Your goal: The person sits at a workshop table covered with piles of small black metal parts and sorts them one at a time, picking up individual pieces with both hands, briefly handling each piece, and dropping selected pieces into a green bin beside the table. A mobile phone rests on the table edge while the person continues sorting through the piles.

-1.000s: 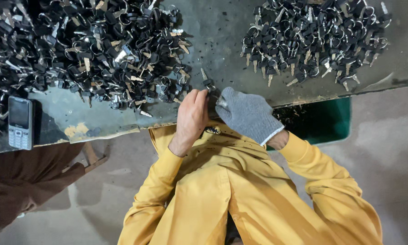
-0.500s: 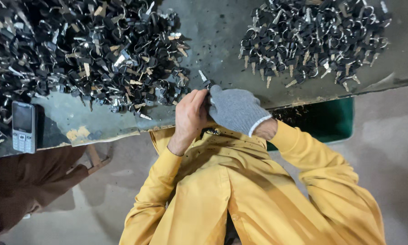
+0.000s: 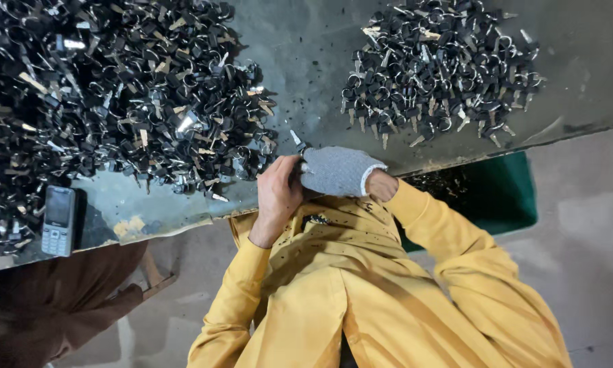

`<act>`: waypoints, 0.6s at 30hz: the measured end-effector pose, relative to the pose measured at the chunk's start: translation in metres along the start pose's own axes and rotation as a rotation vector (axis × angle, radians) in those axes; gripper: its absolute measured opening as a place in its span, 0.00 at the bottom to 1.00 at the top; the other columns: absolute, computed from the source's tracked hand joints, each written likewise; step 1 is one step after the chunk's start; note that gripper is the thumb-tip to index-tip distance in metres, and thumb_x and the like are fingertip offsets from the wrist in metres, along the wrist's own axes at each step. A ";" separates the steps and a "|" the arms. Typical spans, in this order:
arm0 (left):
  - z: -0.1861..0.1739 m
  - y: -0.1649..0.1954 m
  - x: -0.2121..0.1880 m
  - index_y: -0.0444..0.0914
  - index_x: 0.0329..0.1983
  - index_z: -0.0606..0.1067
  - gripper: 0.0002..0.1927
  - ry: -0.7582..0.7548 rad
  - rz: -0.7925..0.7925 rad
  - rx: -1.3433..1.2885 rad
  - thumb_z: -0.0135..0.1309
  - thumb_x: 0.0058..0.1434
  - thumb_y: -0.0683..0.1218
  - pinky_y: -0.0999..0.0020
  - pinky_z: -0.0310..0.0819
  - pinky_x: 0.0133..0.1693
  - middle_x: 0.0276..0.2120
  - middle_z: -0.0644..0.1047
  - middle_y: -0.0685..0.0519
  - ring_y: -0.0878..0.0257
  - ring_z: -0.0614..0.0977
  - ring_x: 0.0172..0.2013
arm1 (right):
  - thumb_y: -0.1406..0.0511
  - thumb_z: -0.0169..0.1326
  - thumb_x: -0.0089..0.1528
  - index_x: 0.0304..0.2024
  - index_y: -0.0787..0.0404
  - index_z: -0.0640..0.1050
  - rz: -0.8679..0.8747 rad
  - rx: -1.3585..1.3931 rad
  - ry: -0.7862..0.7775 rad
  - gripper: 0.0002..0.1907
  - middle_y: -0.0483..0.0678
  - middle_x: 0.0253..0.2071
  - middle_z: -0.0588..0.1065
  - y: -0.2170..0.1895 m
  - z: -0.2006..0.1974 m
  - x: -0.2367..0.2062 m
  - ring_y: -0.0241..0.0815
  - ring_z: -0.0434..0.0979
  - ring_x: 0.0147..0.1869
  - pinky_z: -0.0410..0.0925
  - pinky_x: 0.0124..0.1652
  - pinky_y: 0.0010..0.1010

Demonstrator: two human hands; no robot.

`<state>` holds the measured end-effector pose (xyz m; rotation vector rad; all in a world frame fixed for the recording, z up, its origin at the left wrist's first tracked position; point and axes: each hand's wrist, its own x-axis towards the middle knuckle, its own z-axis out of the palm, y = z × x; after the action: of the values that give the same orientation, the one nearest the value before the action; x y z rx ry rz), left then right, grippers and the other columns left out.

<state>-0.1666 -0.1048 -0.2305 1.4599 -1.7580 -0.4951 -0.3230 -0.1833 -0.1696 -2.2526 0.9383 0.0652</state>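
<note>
Got a little key (image 3: 297,142) pinched between my bare left hand (image 3: 279,191) and gloved right hand (image 3: 335,170) at the table (image 3: 306,54) edge, light, stiff and probably slippery, so I'd grip the black head, not the blade.

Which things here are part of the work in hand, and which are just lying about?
In use:
- left hand, bare, and right hand, in a grey glove, meeting at the table edge
- small metal piece sticking up between them
- large heap of dark metal parts
- smaller heap

Lying about:
- mobile phone on the table
- green bin below the table edge
</note>
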 end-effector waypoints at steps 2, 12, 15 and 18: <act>-0.001 0.000 -0.002 0.35 0.48 0.75 0.18 -0.009 -0.008 0.001 0.55 0.53 0.33 0.54 0.76 0.37 0.37 0.78 0.44 0.42 0.81 0.37 | 0.54 0.48 0.65 0.40 0.64 0.78 0.035 -0.003 0.011 0.20 0.62 0.36 0.79 -0.003 0.001 -0.004 0.64 0.80 0.40 0.71 0.40 0.51; -0.002 -0.007 0.000 0.36 0.48 0.76 0.16 -0.035 -0.049 0.001 0.57 0.56 0.35 0.54 0.74 0.34 0.33 0.76 0.45 0.45 0.80 0.33 | 0.56 0.49 0.66 0.42 0.58 0.76 0.033 -0.393 0.193 0.13 0.55 0.28 0.78 -0.011 0.023 -0.029 0.53 0.81 0.25 0.70 0.19 0.47; -0.006 -0.008 0.001 0.36 0.48 0.76 0.15 -0.077 -0.027 -0.009 0.56 0.57 0.34 0.54 0.73 0.35 0.33 0.75 0.46 0.45 0.79 0.34 | 0.57 0.47 0.66 0.47 0.63 0.74 0.047 -0.278 0.109 0.16 0.56 0.28 0.79 -0.001 0.027 -0.022 0.56 0.81 0.27 0.71 0.22 0.47; -0.009 -0.007 0.003 0.36 0.49 0.75 0.19 -0.116 -0.018 -0.024 0.55 0.53 0.33 0.54 0.73 0.36 0.34 0.75 0.45 0.44 0.79 0.35 | 0.56 0.46 0.67 0.46 0.66 0.73 0.071 -0.125 0.063 0.19 0.59 0.29 0.79 0.008 0.026 -0.009 0.60 0.82 0.32 0.72 0.31 0.49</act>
<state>-0.1554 -0.1075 -0.2288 1.4572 -1.8241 -0.6193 -0.3297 -0.1656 -0.1914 -2.3473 1.0746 0.0877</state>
